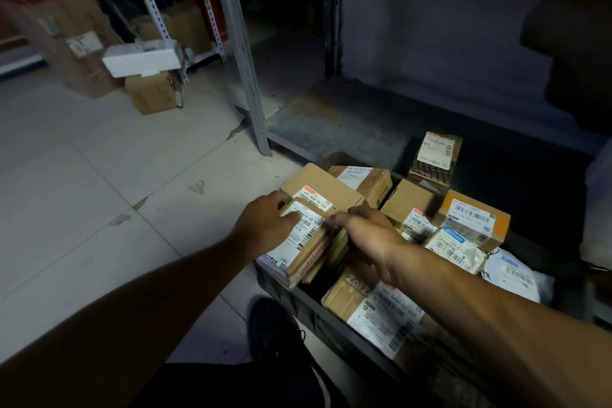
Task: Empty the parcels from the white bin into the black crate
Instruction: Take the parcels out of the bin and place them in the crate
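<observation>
A: Where is the parcel?

B: The flat cardboard parcel (309,242) lies tilted at the near-left corner of the black crate (298,300), between both hands. The left hand (265,225) rests on its label, fingers fairly straight.

A: And the other?

B: The right hand (367,238) curls around its right edge. Beyond the fingertips sit more boxes, including an orange box (477,219).

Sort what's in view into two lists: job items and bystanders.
Job: black crate; parcels in it, including labelled flat parcel that both hands touch; left hand; right hand.
Bystanders: metal shelving; floor cartons; white foam box.
</observation>
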Demonstrator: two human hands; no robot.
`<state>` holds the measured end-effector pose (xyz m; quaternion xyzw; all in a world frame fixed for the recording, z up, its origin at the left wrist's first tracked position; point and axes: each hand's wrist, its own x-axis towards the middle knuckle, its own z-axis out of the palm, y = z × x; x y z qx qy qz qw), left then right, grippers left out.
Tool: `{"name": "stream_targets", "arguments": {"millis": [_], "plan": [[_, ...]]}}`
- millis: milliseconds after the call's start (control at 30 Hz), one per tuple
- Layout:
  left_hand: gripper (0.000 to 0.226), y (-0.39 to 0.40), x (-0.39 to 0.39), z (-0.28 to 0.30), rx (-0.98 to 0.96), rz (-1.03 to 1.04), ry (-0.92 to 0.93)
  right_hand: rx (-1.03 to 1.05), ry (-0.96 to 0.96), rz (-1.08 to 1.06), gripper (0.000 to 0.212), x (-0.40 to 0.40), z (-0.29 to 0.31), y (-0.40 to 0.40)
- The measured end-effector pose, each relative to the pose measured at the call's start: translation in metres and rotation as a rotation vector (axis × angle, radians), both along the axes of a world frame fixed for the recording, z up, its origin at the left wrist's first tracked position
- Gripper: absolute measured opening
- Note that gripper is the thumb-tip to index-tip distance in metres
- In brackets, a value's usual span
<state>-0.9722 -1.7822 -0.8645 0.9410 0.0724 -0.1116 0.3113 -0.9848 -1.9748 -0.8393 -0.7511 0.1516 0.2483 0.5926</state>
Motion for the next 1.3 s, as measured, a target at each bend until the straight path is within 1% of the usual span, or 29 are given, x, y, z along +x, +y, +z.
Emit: {"name": "stream_targets", "arguments": {"millis": [67, 133, 167, 200, 400, 567, 700, 900, 1067, 1200, 1300], "plan": [[0.050, -0.006, -0.001, 0.006, 0.146, -0.089, -0.087, -0.232, -0.151, 0.172, 0.061, -0.002, 0.006, -0.008], [0.066, -0.017, -0.001, 0.017, 0.407, -0.218, -0.151, -0.501, -0.350, 0.339, 0.070, -0.004, 0.011, -0.018], [0.072, -0.025, -0.001, 0.024, 0.501, -0.269, -0.176, -0.600, -0.436, 0.388, 0.072, -0.006, 0.013, -0.024], [0.075, -0.033, -0.001, 0.034, 0.534, -0.299, -0.193, -0.668, -0.489, 0.413, 0.073, -0.009, 0.018, -0.031], [0.080, -0.086, 0.000, 0.076, 0.447, -0.379, -0.275, -0.868, -0.586, 0.412, 0.076, -0.023, 0.048, -0.082], [0.081, -0.140, -0.007, 0.093, 0.470, -0.484, -0.338, -0.967, -0.631, 0.334, 0.071, -0.043, 0.071, -0.137], [0.081, -0.198, -0.016, 0.104, 0.442, -0.577, -0.386, -1.055, -0.644, 0.266, 0.077, -0.068, 0.088, -0.189], [0.081, -0.297, -0.035, 0.117, 0.387, -0.768, -0.461, -1.196, -0.577, 0.167, 0.080, -0.114, 0.103, -0.278], [0.076, -0.371, -0.057, 0.120, 0.311, -0.878, -0.529, -1.258, -0.486, 0.106, 0.082, -0.143, 0.103, -0.341], [0.075, -0.417, -0.065, 0.116, 0.285, -0.937, -0.523, -1.287, -0.411, 0.100, 0.079, -0.160, 0.101, -0.381], [0.075, -0.444, -0.061, 0.109, 0.273, -0.942, -0.505, -1.302, -0.356, 0.106, 0.078, -0.159, 0.099, -0.411]]}}
